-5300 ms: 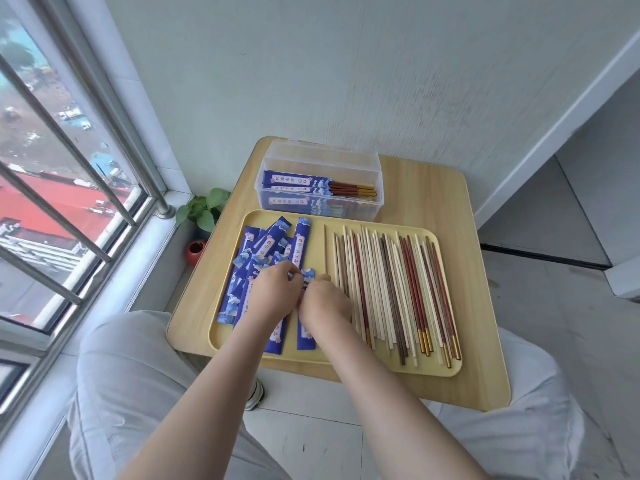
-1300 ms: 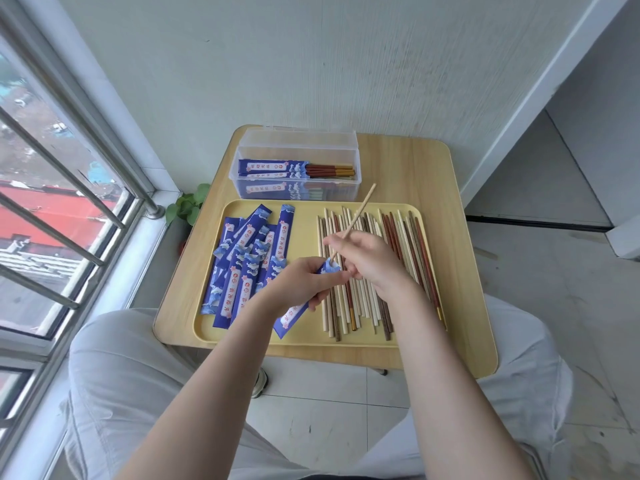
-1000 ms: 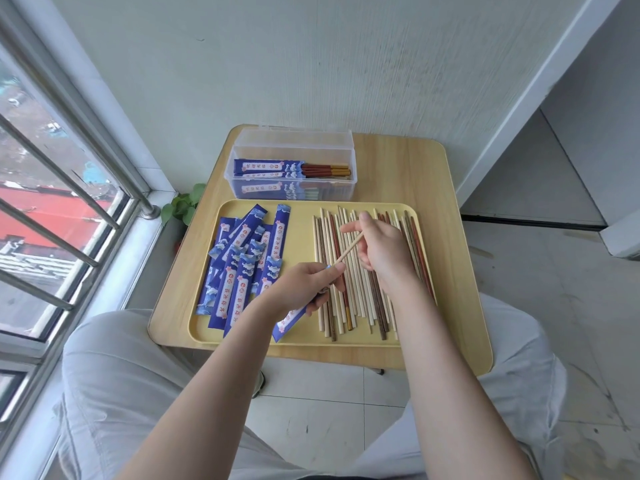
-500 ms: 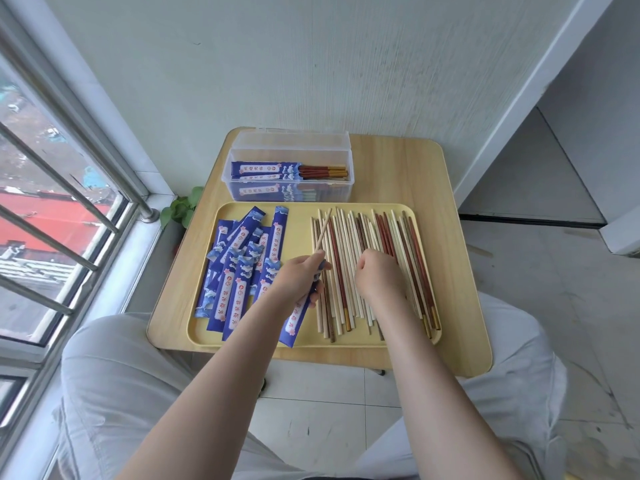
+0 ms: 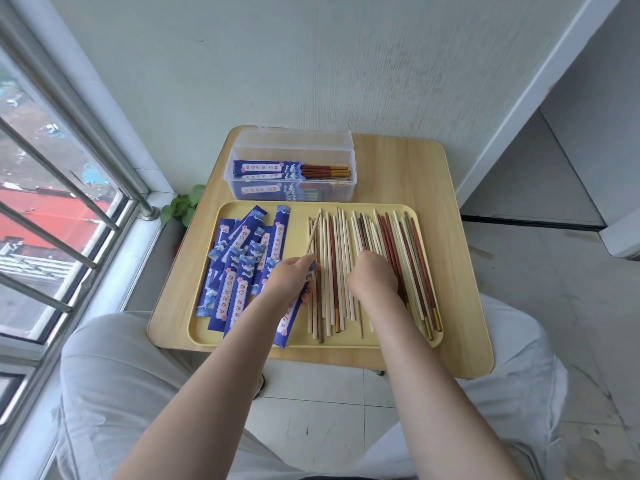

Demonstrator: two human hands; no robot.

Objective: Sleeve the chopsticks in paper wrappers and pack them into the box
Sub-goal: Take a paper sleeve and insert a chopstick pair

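Observation:
A yellow tray (image 5: 298, 216) holds a pile of blue paper wrappers (image 5: 239, 265) on its left and several loose chopsticks (image 5: 349, 237), pale, brown and red, on its right. My left hand (image 5: 289, 278) grips one blue wrapper (image 5: 289, 323) with a pale chopstick (image 5: 313, 233) sticking out of its top. My right hand (image 5: 372, 277) rests with curled fingers on the loose chopsticks; I cannot tell whether it grips one. Behind the tray stands a clear plastic box (image 5: 294, 140) holding sleeved pairs (image 5: 266, 169).
The tray sits on a small wooden table (image 5: 398, 168) against a white wall, above my lap. A barred window (image 5: 52, 202) runs along the left. A small green plant (image 5: 181, 206) stands by the table's left edge. Tiled floor lies to the right.
My right hand let go of the pale chopstick after pushing it into the wrapper and dropped onto the loose chopsticks. My left hand keeps hold of the wrapper and lowered it to the tray.

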